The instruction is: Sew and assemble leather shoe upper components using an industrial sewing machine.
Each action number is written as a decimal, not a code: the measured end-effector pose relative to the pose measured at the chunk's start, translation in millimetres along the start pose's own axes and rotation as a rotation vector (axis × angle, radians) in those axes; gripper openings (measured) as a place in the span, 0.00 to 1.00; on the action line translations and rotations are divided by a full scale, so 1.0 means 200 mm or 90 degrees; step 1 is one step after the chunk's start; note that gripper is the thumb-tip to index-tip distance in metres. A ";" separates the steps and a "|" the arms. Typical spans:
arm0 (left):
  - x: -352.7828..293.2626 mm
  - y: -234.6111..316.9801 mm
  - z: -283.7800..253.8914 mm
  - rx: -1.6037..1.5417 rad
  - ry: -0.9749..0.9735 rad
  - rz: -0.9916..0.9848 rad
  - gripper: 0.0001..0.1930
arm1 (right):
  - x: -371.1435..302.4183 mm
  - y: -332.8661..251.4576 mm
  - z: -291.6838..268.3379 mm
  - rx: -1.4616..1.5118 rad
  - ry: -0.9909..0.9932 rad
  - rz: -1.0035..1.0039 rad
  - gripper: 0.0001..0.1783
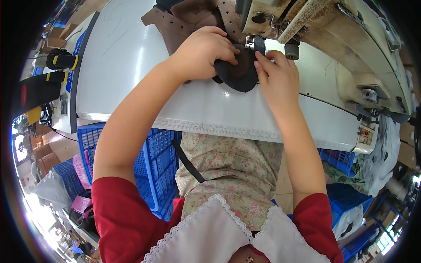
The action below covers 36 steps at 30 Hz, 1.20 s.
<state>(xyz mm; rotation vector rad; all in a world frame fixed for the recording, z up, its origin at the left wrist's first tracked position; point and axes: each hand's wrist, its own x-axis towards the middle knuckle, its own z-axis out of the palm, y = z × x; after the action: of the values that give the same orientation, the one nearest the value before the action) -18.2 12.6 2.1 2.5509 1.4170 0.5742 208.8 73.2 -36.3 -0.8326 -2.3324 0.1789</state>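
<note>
I have a dark round piece (245, 82) right in front of the sewing machine (364, 35), with its far edge up by the little metal foot (249, 42) and the small dark wheel (259, 44). It lies on the white tabletop (123, 87). A brown leather piece (173, 33) with rows of little holes spreads out behind it. My left hand hides the spot between them, so I cannot tell how they join.

My left hand (209, 52) is over the left side of both, with its fingers bent and resting on the dark piece. I cannot tell if any finger hooks under it. My right hand (277, 72) pinches the right edge with the thumb and first finger, very near the wheel.

I think this is the step of lining up the round edge so it can be sewn. I cannot see the needle tip, so I don't know if it is down in the piece. The next move seems to call for small, slow turns, with the edge flat and next to the foot. My right fingertips are close to the wheel, so I should be careful there.
</note>
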 end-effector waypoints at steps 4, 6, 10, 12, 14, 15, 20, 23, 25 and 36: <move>0.01 0.00 -0.01 0.003 -0.005 0.003 0.25 | 0.00 0.00 0.01 -0.019 0.009 0.000 0.12; 0.01 -0.01 -0.01 0.007 -0.003 0.007 0.24 | 0.00 0.00 0.02 -0.022 0.010 0.005 0.12; 0.03 -0.04 0.00 0.010 0.010 0.004 0.22 | 0.01 0.01 0.04 -0.048 0.015 0.006 0.12; 0.04 -0.06 0.00 0.012 0.019 0.007 0.21 | 0.02 0.02 0.05 -0.053 0.018 0.008 0.12; 0.05 -0.08 0.00 0.013 0.010 0.014 0.19 | 0.03 0.02 0.06 -0.067 0.018 0.002 0.12; 0.06 -0.08 -0.01 0.012 0.009 0.017 0.19 | 0.03 0.03 0.07 -0.069 0.019 0.004 0.12; 0.07 -0.12 -0.01 0.023 0.024 0.025 0.19 | 0.04 0.02 0.09 -0.066 0.036 0.000 0.09; 0.07 -0.12 -0.01 0.015 0.011 0.025 0.19 | 0.04 0.02 0.09 -0.056 0.018 0.017 0.06; 0.07 -0.11 -0.02 0.016 0.011 0.029 0.19 | 0.04 0.01 0.09 -0.062 0.024 0.018 0.06; 0.08 -0.08 -0.02 0.033 0.038 0.026 0.13 | 0.04 -0.01 0.08 -0.066 0.056 0.030 0.07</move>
<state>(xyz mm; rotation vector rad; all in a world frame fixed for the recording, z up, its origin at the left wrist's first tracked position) -25.9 34.1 4.5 2.6295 1.4202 0.6339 193.3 78.5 -45.0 -0.9276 -2.2569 0.0404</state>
